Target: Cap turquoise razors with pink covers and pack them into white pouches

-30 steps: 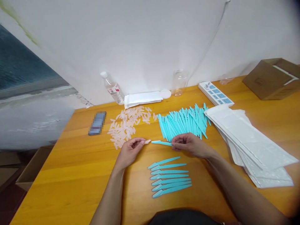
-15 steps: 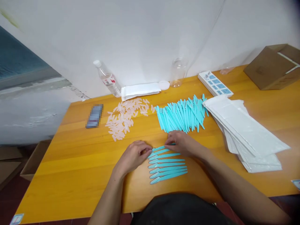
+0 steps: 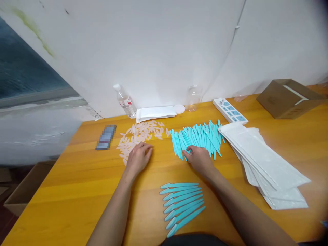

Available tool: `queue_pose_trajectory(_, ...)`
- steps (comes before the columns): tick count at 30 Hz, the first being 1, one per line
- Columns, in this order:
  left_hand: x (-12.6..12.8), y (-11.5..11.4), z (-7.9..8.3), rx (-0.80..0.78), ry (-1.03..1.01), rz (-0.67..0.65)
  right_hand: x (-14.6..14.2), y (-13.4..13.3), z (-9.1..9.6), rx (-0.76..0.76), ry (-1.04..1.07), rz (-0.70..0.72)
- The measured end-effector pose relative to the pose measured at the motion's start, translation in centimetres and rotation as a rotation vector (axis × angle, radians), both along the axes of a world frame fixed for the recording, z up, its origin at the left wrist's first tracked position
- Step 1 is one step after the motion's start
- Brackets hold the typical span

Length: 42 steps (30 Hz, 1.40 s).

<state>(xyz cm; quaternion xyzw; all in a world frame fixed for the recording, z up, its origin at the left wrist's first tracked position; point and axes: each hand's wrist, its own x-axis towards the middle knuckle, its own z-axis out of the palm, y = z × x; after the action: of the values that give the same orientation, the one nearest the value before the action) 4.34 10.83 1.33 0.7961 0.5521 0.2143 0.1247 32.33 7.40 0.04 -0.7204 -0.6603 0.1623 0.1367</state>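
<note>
At the near edge of a pile of turquoise eyebrow razors point(image 3: 197, 135), my right hand point(image 3: 201, 160) has its thumb and forefinger slightly apart, at the razor ends. Whether it touches one is unclear. My left hand point(image 3: 138, 158) hovers by the right side of a scatter of small translucent pinkish blade covers point(image 3: 143, 128), fingers bent and loosely apart, nothing visible in them. Part of that scatter is hidden behind the hand. Closer to me lies a fanned row of several razors point(image 3: 181, 203), their wider blade ends to the left and handles to the right.
White plastic pouches point(image 3: 266, 160) overlap at the right. Along the wall stand a bottle point(image 3: 125, 102), a clear jar point(image 3: 193, 99) beside a round lid point(image 3: 179, 109), a white packet point(image 3: 156, 112), a power strip point(image 3: 230, 111) and a cardboard box point(image 3: 287, 99). A phone point(image 3: 106, 137) lies left.
Both hands have left the top of the razor row and moved away from me, the left to the covers, the right to the razor pile. The camera view has tilted up.
</note>
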Motion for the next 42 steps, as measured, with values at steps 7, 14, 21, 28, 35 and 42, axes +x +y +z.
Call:
queue_pose_trajectory(7,0.7,3.8,-1.3,0.107,0.168,-0.071,0.6,0.4,0.4,-0.090,0.226,-0.095)
queue_pose_trajectory(14,3.5,7.4,-1.4,0.117,0.142,-0.153,1.8,-0.4,1.8,-0.273,0.703,-0.045)
queue_pose_trajectory(21,3.1,4.9,0.6,-0.028,-0.182,-0.086,2.6,-1.3,1.5,-0.502,1.034,0.101)
queue_pose_trajectory(28,2.0,-3.1,-0.1,-0.723,-1.011,0.130,2.5,-1.5,1.2,-0.670,1.074,0.191)
queue_pose_trajectory(35,2.0,-3.9,-1.7,-0.794,-1.250,0.231,2.9,-1.7,1.0,-0.696,1.024,0.359)
queue_pose_trajectory(42,1.5,-4.0,-1.3,-0.573,-0.929,0.066,3.3,-1.3,1.0,-0.613,0.859,0.437)
